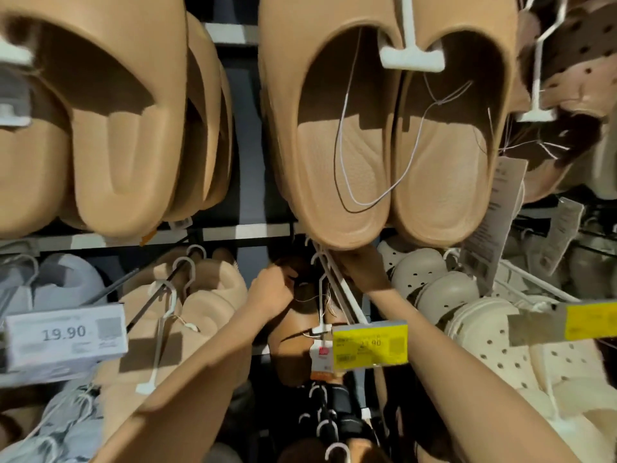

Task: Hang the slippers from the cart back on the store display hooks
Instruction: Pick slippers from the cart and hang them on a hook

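A brown slipper pair (293, 332) on a white plastic hanger (321, 305) hangs at the middle of the lower row, on a white display hook (344, 289) that ends in a yellow price tag (370, 344). My left hand (272, 289) grips the top of the brown slippers from the left. My right hand (362, 265) reaches up to the back of the same hook, fingers curled around it just under the big tan slippers (384, 128) above. Part of the brown pair is hidden behind my left hand.
Tan slippers (110, 111) hang at the upper left, beige ones (200, 302) at the lower left by a white 19.90 price tag (66, 335). Cream perforated clogs (494, 332) fill the lower right. Black slippers with white hangers (334, 416) hang below.
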Motion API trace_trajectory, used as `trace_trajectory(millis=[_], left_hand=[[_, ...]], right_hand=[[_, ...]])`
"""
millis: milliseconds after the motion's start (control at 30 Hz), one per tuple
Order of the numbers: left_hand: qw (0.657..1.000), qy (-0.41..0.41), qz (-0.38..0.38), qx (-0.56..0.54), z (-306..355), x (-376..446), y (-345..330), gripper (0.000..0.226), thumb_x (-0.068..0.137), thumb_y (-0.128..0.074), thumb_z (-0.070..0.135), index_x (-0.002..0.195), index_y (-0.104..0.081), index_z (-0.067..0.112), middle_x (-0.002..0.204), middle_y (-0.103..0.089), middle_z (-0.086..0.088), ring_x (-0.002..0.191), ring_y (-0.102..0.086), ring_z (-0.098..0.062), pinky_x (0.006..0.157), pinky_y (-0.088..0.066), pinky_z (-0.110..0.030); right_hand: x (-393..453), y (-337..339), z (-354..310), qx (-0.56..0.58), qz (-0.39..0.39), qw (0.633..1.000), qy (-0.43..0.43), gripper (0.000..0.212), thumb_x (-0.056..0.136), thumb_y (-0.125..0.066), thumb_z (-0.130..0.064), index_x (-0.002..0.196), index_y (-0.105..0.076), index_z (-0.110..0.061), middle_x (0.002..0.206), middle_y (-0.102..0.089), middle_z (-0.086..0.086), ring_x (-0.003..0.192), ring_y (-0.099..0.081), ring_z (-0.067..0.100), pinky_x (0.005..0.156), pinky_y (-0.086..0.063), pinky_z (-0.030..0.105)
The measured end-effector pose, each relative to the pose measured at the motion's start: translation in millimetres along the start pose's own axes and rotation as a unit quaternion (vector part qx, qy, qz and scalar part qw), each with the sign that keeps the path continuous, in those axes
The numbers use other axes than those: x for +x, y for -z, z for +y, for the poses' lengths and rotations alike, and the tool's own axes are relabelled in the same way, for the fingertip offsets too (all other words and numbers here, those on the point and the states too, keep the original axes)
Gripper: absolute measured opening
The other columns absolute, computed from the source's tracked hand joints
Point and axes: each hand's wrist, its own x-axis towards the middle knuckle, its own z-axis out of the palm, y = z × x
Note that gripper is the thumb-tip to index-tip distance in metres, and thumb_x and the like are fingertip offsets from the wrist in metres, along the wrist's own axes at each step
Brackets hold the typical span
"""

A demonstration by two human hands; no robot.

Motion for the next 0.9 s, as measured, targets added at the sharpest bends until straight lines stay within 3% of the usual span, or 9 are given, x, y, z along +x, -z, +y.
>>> trace_trajectory(millis=[100,233,300,367,433,500,633,800,900], left_hand=[[0.999,0.005,-0.037,0.006,7.2,-16.5,11.1,0.030,0.089,-0.046,0.010,0.111,-0.066,0.012,0.115,-0.064,-0.011,0.106,-0.059,-0.029,0.091,-0.047,-0.038],[0.995,-0.011,-0.088,-0.032,28.6,-61.9,11.0,0.027,0.093,-0.042,0.014,0.101,-0.068,0.012,0.111,-0.066,-0.010,0.103,-0.060,-0.028,0.087,-0.048,-0.035],[0.990,-0.034,-0.127,-0.046,40.9,-92.4,2.3,0.026,0.092,-0.044,0.015,0.099,-0.068,0.011,0.107,-0.067,-0.011,0.101,-0.060,-0.029,0.084,-0.049,-0.035],[0.979,-0.081,-0.178,-0.049,58.3,-125.1,-9.1,0.025,0.093,-0.045,0.016,0.095,-0.068,0.009,0.103,-0.067,-0.014,0.100,-0.061,-0.032,0.080,-0.049,-0.035],[0.967,-0.134,-0.211,-0.046,84.6,-158.8,-16.5,0.026,0.092,-0.042,0.013,0.079,-0.065,0.010,0.092,-0.065,-0.016,0.096,-0.062,-0.033,0.070,-0.044,-0.033],[0.957,-0.171,-0.226,-0.059,118.1,-193.4,-21.1,0.027,0.092,-0.040,0.014,0.086,-0.067,0.012,0.099,-0.067,-0.012,0.098,-0.062,-0.031,0.073,-0.045,-0.033],[0.931,-0.251,-0.236,-0.122,194.4,-269.1,-17.9,0.028,0.094,-0.041,0.019,0.100,-0.067,0.008,0.103,-0.066,-0.014,0.096,-0.060,-0.031,0.079,-0.048,-0.036],[0.868,-0.405,-0.212,-0.192,282.5,-366.6,-7.9,0.025,0.095,-0.044,0.025,0.093,-0.066,0.015,0.092,-0.067,-0.009,0.088,-0.061,-0.031,0.067,-0.046,-0.037],[0.828,-0.474,-0.205,-0.216,330.6,-415.4,-12.8,0.024,0.095,-0.044,0.028,0.097,-0.066,0.017,0.094,-0.068,-0.006,0.092,-0.061,-0.029,0.069,-0.045,-0.036]], right_hand=[[-19.1,16.8,-0.9,-0.022,0.059,0.996,-0.059,0.017,0.087,-0.056,0.003,0.094,-0.069,0.011,0.102,-0.067,0.026,0.087,-0.064,0.021,0.070,-0.039,0.008],[-71.2,39.3,-6.4,-0.046,0.116,0.988,-0.088,0.020,0.085,-0.052,0.003,0.096,-0.068,0.009,0.101,-0.067,0.027,0.092,-0.063,0.031,0.077,-0.048,0.032],[-106.5,52.0,-9.7,-0.045,0.134,0.981,-0.131,0.019,0.084,-0.054,0.003,0.099,-0.067,0.007,0.102,-0.067,0.026,0.080,-0.060,0.023,0.069,-0.047,0.026],[-151.4,67.5,-18.9,-0.080,0.185,0.970,-0.135,0.021,0.084,-0.055,0.001,0.102,-0.067,0.002,0.100,-0.068,0.019,0.085,-0.062,0.022,0.064,-0.046,0.018],[-199.6,89.5,-26.6,-0.142,0.208,0.958,-0.139,0.024,0.085,-0.056,-0.004,0.106,-0.068,-0.003,0.107,-0.069,0.015,0.100,-0.063,0.025,0.074,-0.043,0.018],[-252.1,114.6,-38.8,-0.217,0.222,0.939,-0.146,0.025,0.086,-0.058,-0.011,0.108,-0.067,-0.005,0.115,-0.066,0.013,0.108,-0.060,0.026,0.085,-0.042,0.024],[-369.8,164.0,-64.8,-0.321,0.324,0.877,-0.151,0.022,0.087,-0.060,-0.016,0.104,-0.069,-0.006,0.106,-0.064,0.017,0.101,-0.059,0.030,0.086,-0.042,0.033],[-513.2,207.0,-96.1,-0.399,0.484,0.758,-0.181,0.016,0.085,-0.063,-0.017,0.093,-0.070,-0.005,0.100,-0.066,0.016,0.097,-0.061,0.030,0.081,-0.037,0.025],[-579.4,231.2,-101.1,-0.450,0.525,0.689,-0.217,0.017,0.083,-0.061,-0.018,0.092,-0.069,-0.005,0.096,-0.065,0.014,0.093,-0.061,0.029,0.080,-0.037,0.023]])
